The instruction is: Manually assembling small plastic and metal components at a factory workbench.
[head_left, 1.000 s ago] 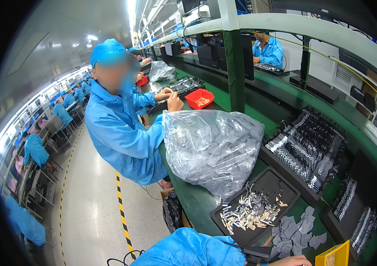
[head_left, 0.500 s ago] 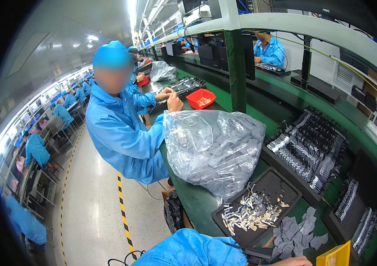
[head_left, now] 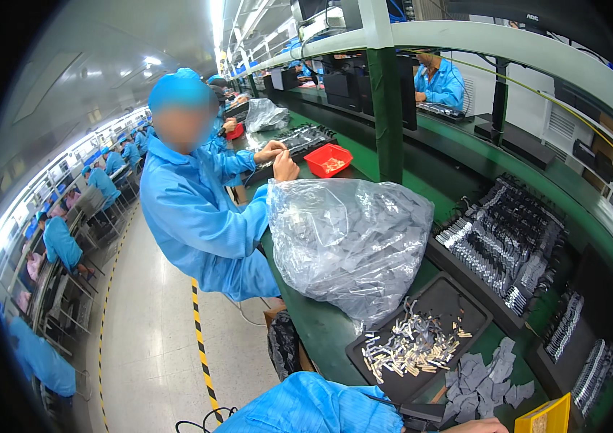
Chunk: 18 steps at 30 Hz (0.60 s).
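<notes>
Only the back of my left hand (head_left: 481, 426) shows, at the bottom edge, reaching in from a blue sleeve (head_left: 313, 408); the frame cuts off its fingers, so what it holds is hidden. A dark band (head_left: 422, 414) is round the wrist. Just beyond the hand lies a loose pile of grey flat pieces (head_left: 476, 382). To its right stands a yellow bin (head_left: 555, 415) with small tan items in it. Farther off, a black tray (head_left: 355, 355) holds many small gold-coloured and silvery parts. My right hand is out of view.
A large clear plastic bag (head_left: 349, 245) full of grey pieces stands on the green bench. Black trays (head_left: 458, 278) with rows of dark and metallic parts are at the right. A co-worker (head_left: 198, 209) sits beyond, close to a red bin (head_left: 328, 160). A green post (head_left: 386, 115) rises from the bench.
The view has shifted very slightly. The co-worker's hands have moved a little; my left hand stays in nearly the same place.
</notes>
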Each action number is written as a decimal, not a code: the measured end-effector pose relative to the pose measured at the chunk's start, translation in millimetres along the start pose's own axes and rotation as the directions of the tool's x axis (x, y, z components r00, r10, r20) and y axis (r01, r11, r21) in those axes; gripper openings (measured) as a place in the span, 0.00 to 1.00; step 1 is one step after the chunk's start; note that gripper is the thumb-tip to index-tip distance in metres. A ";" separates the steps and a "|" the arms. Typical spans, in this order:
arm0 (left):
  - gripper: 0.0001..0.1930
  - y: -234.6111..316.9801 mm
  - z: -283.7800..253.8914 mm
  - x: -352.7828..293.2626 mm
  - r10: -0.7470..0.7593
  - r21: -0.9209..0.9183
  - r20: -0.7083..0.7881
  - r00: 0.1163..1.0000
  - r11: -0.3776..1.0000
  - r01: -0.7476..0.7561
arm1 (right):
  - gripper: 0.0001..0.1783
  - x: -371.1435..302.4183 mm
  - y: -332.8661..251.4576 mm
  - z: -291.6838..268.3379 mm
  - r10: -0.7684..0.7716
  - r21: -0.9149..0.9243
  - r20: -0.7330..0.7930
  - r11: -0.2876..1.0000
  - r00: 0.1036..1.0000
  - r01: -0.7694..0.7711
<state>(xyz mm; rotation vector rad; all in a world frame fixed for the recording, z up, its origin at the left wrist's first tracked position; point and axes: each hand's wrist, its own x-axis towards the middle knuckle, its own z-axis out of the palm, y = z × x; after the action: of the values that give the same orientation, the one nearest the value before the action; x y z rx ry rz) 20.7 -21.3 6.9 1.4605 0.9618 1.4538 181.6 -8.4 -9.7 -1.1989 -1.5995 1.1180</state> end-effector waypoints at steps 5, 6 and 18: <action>0.06 -13.3 -5.1 6.0 -0.016 -0.023 0.013 1.000 1.000 0.016 | 0.10 6.9 1.2 4.4 0.007 0.057 0.003 0.998 1.000 -0.007; 0.07 -22.2 -11.0 8.1 0.019 -0.004 0.020 1.000 1.000 -0.019 | 0.10 8.5 1.5 5.7 0.001 0.071 0.008 0.997 1.000 -0.001; 0.13 -33.3 -5.1 -2.5 -0.033 -0.081 0.113 0.993 0.996 0.043 | 0.11 2.6 5.2 9.5 -0.073 0.046 -0.006 0.996 0.997 0.074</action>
<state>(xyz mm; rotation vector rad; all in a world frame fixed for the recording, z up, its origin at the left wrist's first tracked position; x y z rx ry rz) 16.9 -11.7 -25.2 1.4389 0.8465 1.3543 173.3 -6.7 -16.9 -1.1031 -1.5936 1.0987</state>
